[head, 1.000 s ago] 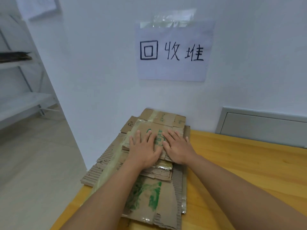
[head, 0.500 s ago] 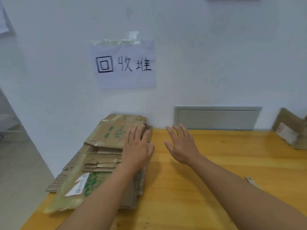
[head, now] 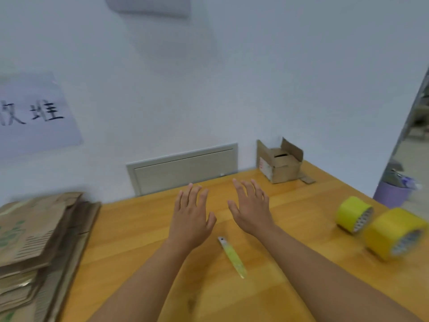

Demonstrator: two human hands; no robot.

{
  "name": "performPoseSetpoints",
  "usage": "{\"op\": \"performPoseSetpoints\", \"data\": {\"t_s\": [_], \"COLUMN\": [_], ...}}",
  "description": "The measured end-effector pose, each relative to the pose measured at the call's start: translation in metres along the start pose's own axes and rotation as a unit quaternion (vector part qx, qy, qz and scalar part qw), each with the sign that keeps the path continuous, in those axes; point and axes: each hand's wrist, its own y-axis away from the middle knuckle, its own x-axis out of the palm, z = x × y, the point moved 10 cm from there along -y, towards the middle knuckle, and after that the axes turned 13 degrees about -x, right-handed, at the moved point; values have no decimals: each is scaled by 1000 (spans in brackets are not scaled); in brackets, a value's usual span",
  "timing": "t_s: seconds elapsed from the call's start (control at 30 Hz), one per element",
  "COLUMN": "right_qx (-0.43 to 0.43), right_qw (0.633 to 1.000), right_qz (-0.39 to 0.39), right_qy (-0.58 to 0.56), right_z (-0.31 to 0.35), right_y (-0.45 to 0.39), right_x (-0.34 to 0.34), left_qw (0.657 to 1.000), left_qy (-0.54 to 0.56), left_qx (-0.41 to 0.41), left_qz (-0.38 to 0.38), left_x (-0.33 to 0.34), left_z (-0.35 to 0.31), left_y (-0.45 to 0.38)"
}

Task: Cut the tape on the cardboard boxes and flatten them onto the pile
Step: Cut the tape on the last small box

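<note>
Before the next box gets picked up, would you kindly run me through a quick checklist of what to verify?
1. Left hand free: ok, open, holds nothing.
2. Right hand free: ok, open, holds nothing.
3. Cutter at hand: ok, lies on the table between the forearms; whether its blade is out, cannot tell.
4. Next box present: ok, stands at the wall, flaps up, not flattened.
5. Tape left on that box: cannot tell.
6. Pile ready: ok, flat cardboard stacked at the table's left.
</note>
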Motion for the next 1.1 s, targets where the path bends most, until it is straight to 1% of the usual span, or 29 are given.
{"op": "performPoseSetpoints", "data": {"t_s": [0.2,0.37,0.57,0.77,0.93,1.03,1.1], "right_qx": [84,122,155,208,203,186,159], "right_qw": [996,992,988,978,975,972,970], "right_qz": [-13,-3,-15,-20,-93,-143,-180], "right_qy": [-3,21,18,-1,9,-11,-25], "right_z": [-83,-135,-186,-226,-230,-215,-197], "right_y": [12,4,-41,-79,-93,-87,-80], "right_x": [-12,-9,0,22,23,17,6], "left_qw": [999,997,996,996,996,996,995], "left_qy": [27,56,57,42,20,12,16], "left_qx": [36,57,62,61,66,65,63], "left_qz": [13,17,34,43,49,64,71], "left_x": [39,71,114,149,162,162,157], "left_z": [-69,-105,-110,-99,-85,-77,-74], "left_y": [-37,-74,-117,-135,-134,-130,-126]}}
